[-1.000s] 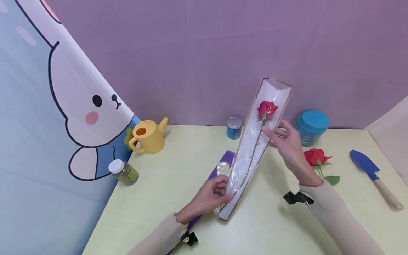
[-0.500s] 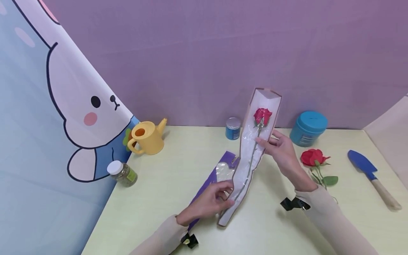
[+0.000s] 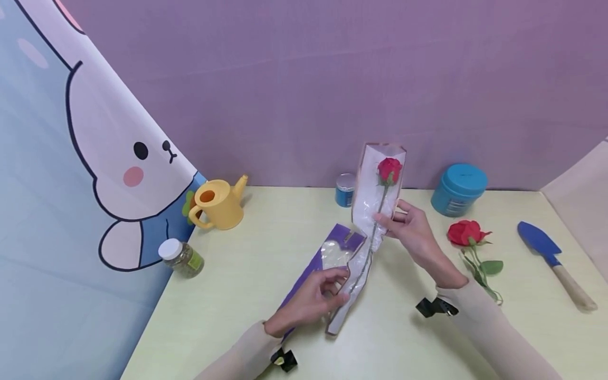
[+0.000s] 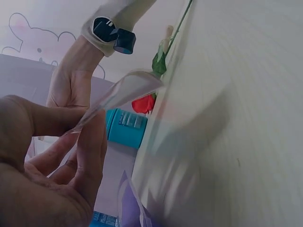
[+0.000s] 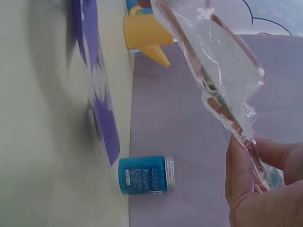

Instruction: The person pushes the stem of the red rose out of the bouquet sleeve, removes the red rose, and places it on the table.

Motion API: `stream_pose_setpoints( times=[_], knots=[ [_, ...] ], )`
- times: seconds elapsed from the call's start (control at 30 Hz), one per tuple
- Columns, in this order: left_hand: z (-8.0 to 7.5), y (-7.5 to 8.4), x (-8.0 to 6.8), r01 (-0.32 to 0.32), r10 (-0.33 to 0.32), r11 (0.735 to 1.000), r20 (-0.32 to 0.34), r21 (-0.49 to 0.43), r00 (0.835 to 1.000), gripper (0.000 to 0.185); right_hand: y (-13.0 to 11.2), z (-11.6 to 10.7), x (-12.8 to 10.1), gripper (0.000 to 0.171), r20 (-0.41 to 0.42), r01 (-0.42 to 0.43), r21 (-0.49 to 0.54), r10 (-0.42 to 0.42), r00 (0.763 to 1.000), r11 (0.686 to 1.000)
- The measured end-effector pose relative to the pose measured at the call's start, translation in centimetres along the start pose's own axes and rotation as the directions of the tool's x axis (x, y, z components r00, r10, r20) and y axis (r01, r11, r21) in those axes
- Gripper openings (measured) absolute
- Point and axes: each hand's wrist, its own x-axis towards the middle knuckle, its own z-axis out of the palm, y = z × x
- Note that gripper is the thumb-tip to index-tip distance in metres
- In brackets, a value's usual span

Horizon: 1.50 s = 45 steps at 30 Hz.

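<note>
A clear plastic flower sleeve (image 3: pixel 375 211) with a brown edge holds a red rose (image 3: pixel 389 169) on a long stem. It stands tilted above the table, bent near its middle. My left hand (image 3: pixel 317 298) pinches the sleeve's lower end (image 4: pixel 120 92) between thumb and fingers. My right hand (image 3: pixel 408 227) grips the sleeve's middle (image 5: pixel 246 137) just under the bloom. A purple sleeve (image 3: pixel 323 258) with a clear window lies flat on the table under my left hand.
A second red rose (image 3: pixel 467 235) lies right of my right hand. A blue trowel (image 3: pixel 551 256) is at the far right. A teal tub (image 3: pixel 459 189), a small blue jar (image 3: pixel 345 189), a yellow watering can (image 3: pixel 219 203) and a white-lidded jar (image 3: pixel 180 257) stand along the back and left.
The sleeve with the rose has dropped lower and turned more upright, bending at its middle. My right hand moved left and down with it; my left hand stayed at the lower end.
</note>
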Motion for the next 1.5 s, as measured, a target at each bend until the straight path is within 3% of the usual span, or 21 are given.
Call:
stream_pose_setpoints(
  times=[0.17, 0.5, 0.63, 0.8, 1.07, 1.27, 1.5],
  knots=[
    [-0.1, -0.1, 0.1, 0.008, -0.008, 1.0, -0.018, 0.001, 1.0, 0.047, 0.3, 0.3, -0.1, 0.06, 0.016, -0.001, -0.037, 0.002, 1.0, 0.999],
    [-0.1, -0.1, 0.1, 0.104, -0.105, 0.994, 0.082, 0.01, 0.991, 0.039, -0.3, -0.2, 0.4, 0.061, -0.068, 0.014, -0.098, -0.021, 0.997, 0.995],
    [0.3, -0.2, -0.1, 0.1, -0.103, 0.994, 0.097, 0.033, 0.99, 0.041, -0.9, -1.0, 0.6, 0.063, -0.111, 0.016, -0.098, -0.027, 0.993, 0.995],
    [0.2, 0.2, 0.0, 0.065, -0.066, 0.998, 0.07, 0.024, 0.995, 0.056, -1.6, -1.4, 0.6, 0.064, -0.099, 0.035, -0.091, -0.044, 0.994, 0.995],
    [-0.8, 1.3, 0.5, 0.136, -0.136, 0.991, 0.009, -0.012, 0.991, 0.076, -2.0, -1.4, 0.6, 0.062, -0.107, 0.044, -0.044, -0.048, 0.993, 0.998],
    [-0.9, 1.7, 1.5, 0.112, -0.117, 0.984, -0.033, -0.136, 0.993, 0.057, -1.9, -1.1, 0.4, 0.059, -0.097, 0.037, -0.023, -0.039, 0.995, 0.999],
    [-0.8, 1.8, 1.8, 0.084, -0.092, 0.988, -0.06, -0.129, 0.994, 0.043, -1.4, -0.9, 0.1, 0.056, -0.073, 0.066, -0.04, -0.069, 0.995, 0.997]
  ],
)
